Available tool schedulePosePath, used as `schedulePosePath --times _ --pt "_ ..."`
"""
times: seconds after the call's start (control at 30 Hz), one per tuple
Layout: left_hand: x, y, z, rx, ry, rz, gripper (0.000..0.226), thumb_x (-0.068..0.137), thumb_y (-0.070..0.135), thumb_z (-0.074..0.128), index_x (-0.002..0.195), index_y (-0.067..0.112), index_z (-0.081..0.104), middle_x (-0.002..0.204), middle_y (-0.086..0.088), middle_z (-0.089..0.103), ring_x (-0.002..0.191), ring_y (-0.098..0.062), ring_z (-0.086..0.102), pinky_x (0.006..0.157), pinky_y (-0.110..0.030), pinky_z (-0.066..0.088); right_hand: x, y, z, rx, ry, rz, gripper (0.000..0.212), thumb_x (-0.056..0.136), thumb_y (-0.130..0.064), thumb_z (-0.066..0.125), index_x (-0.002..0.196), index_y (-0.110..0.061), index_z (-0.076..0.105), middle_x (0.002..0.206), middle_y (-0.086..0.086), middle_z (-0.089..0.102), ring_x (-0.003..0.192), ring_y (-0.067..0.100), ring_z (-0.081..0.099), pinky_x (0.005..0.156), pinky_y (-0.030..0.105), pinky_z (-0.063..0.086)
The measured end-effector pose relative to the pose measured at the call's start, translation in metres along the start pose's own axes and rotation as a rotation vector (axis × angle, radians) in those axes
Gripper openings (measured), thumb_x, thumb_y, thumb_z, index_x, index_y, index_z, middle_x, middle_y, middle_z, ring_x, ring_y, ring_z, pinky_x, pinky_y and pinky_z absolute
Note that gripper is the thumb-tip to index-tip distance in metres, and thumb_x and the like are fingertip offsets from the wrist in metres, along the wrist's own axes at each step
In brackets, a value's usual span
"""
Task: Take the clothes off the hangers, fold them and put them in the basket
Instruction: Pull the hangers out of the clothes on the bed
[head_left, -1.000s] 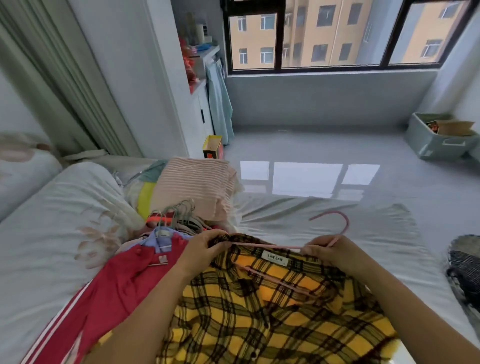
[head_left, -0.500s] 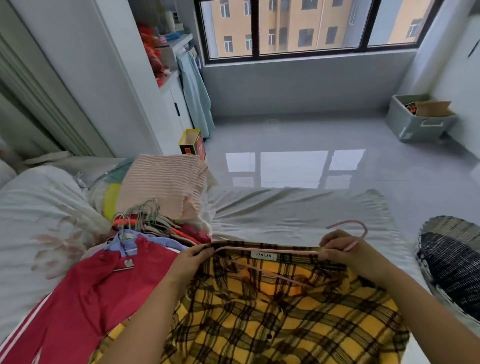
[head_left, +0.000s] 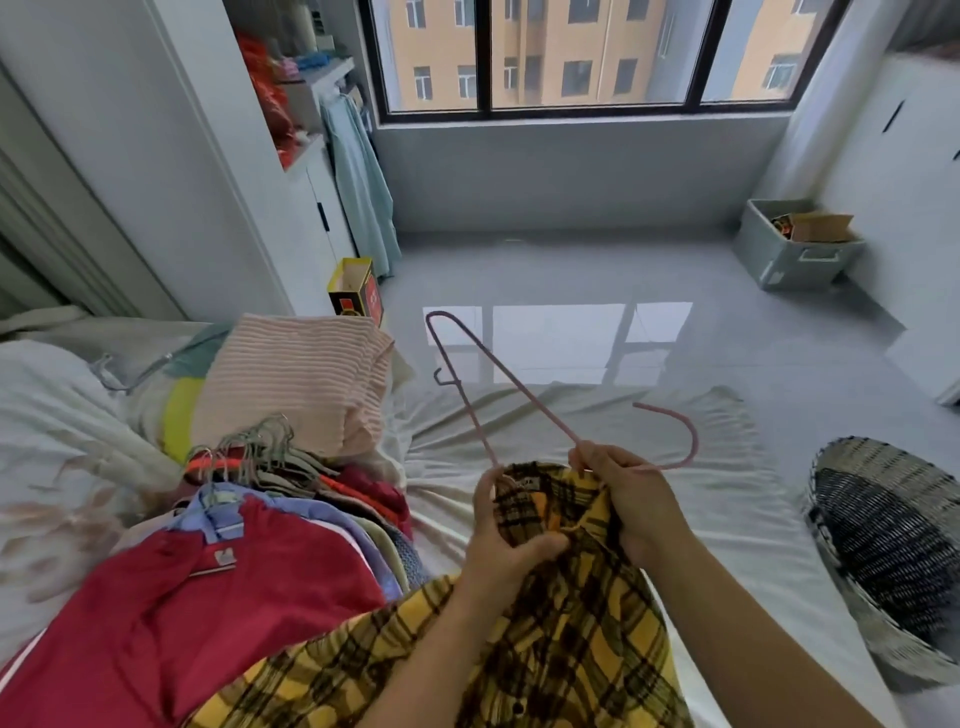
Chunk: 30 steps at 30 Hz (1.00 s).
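White, wrinkled bedsheet (head_left: 675, 530) covers the near surface, with a glossy grey floor (head_left: 597, 270) beyond it and a dark-framed window (head_left: 587, 52) on the far wall. On the sheet, near and centre, lies the yellow and black plaid shirt (head_left: 571, 639), its collar bunched and lifted between both hands. The left hand (head_left: 498, 540) grips the collar from the left, fingers curled behind the fabric and thumb pressed across the front. The right hand (head_left: 623, 499) sits just right of it, fingers curled, pinching the thin pink wire hanger (head_left: 519, 395) at the base of its hook. One long arm of the hanger sticks up out of the collar towards the far left, while the hook curves out to the right of the right hand. Left of the shirt a red garment with white stripes (head_left: 208, 613) lies on top of a heap of other clothes, and a cluster of hanger hooks (head_left: 249, 452) shows just beyond it. Further left and farther off sits a pink striped folded cloth (head_left: 301, 379). At the right edge of the bed stands the round woven basket (head_left: 893, 551), well apart from the hands. On the floor a yellow and red carton (head_left: 356, 288) stands at the left and a grey plastic bin (head_left: 795, 260) at the far right.
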<state>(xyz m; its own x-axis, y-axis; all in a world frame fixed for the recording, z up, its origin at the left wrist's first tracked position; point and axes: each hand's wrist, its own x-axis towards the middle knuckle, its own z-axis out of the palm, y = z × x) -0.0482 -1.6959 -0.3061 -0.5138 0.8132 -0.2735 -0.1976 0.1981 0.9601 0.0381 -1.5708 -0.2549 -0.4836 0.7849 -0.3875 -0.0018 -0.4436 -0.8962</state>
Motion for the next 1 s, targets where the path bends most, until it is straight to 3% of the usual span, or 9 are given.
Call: schedulePosePath --times 0.07,0.13,0.27,0.43,0.67,0.73,0.8,0.87,1.0 --pt "-0.003 -0.006 0.014 0.1 -0.041 0.074 0.097 0.043 0.056 0.085 0.124 0.058 0.03 0.128 0.004 0.049 0.117 -0.014 0.053 0.098 -0.036 0.047 0.0 0.0 0.015 0.06 0.054 0.014 0.009 0.084 -0.016 0.065 0.079 -0.008 0.069 0.078 0.004 0.069 0.075 0.02 0.064 0.067 0.033 0.052" --pt "-0.003 -0.011 0.024 0.262 -0.026 0.165 0.071 0.055 0.058 0.078 0.111 0.068 0.036 0.124 0.01 0.046 0.115 -0.003 0.047 0.098 -0.023 0.041 -0.001 0.002 0.023 0.093 0.057 0.021 0.009 0.082 -0.014 0.067 0.087 -0.007 0.068 0.085 0.007 0.068 0.081 0.022 0.063 0.071 0.034 0.053" --pt "0.003 -0.01 0.027 0.472 0.04 0.274 0.039 0.087 0.015 0.061 0.088 0.052 0.047 0.099 0.016 0.05 0.09 0.008 0.047 0.076 -0.003 0.035 0.002 -0.006 0.024 0.076 0.069 -0.027 0.005 0.082 -0.01 0.066 0.085 -0.011 0.07 0.088 0.005 0.068 0.09 0.019 0.058 0.082 0.034 0.05" --pt "0.004 -0.02 0.039 0.747 -0.154 0.124 0.018 0.091 0.02 0.053 0.103 0.031 0.059 0.104 0.008 0.045 0.106 -0.018 0.05 0.085 -0.022 0.041 0.005 -0.052 0.021 0.059 0.057 -0.214 0.007 0.088 -0.013 0.061 0.089 -0.015 0.068 0.086 0.0 0.069 0.083 0.013 0.063 0.079 0.025 0.047" --pt "-0.03 -0.045 0.05 0.676 -0.218 -0.115 0.032 0.089 0.023 0.057 0.075 0.051 0.047 0.097 0.01 0.053 0.105 -0.015 0.054 0.098 -0.03 0.043 0.01 -0.127 -0.06 -0.014 0.074 -0.47 0.011 0.091 -0.02 0.059 0.096 -0.021 0.068 0.075 -0.006 0.065 0.059 0.006 0.047 0.055 0.015 0.043" --pt "-0.03 -0.032 0.069 0.65 -0.255 -0.032 0.023 0.09 0.022 0.056 0.084 0.044 0.053 0.093 0.012 0.053 0.1 -0.012 0.052 0.095 -0.024 0.044 0.011 -0.125 -0.092 -0.058 0.065 -0.425 0.024 0.076 -0.036 0.071 0.093 -0.02 0.07 0.068 -0.008 0.065 0.056 0.005 0.045 0.055 0.017 0.04" --pt "-0.026 -0.01 0.099 0.644 -0.324 0.07 0.014 0.09 0.023 0.055 0.103 0.027 0.058 0.097 0.008 0.054 0.096 -0.006 0.048 0.084 -0.008 0.04 0.012 -0.115 -0.127 -0.124 0.101 -0.388 0.065 0.041 -0.062 0.08 0.09 -0.02 0.071 0.065 -0.008 0.065 0.051 0.002 0.046 0.051 0.015 0.04" --pt "-0.026 0.012 0.137 0.563 -0.422 0.15 0.022 0.088 0.025 0.057 0.111 0.022 0.057 0.098 0.006 0.057 0.092 -0.003 0.049 0.082 -0.012 0.038 0.013 -0.105 -0.167 -0.146 0.126 -0.343 0.089 0.017 -0.071 0.081 0.089 -0.02 0.07 0.063 -0.008 0.066 0.049 0.0 0.048 0.047 0.01 0.042" --pt "-0.027 0.053 0.205 0.263 -0.559 0.108 0.015 0.085 0.019 0.062 0.082 0.034 0.061 0.082 0.023 0.053 0.084 0.005 0.051 0.085 -0.014 0.039 0.008 -0.11 -0.23 -0.175 0.13 -0.301 0.09 0.013 -0.069 0.082 0.086 -0.018 0.071 0.061 -0.005 0.066 0.046 0.0 0.047 0.043 0.01 0.04"
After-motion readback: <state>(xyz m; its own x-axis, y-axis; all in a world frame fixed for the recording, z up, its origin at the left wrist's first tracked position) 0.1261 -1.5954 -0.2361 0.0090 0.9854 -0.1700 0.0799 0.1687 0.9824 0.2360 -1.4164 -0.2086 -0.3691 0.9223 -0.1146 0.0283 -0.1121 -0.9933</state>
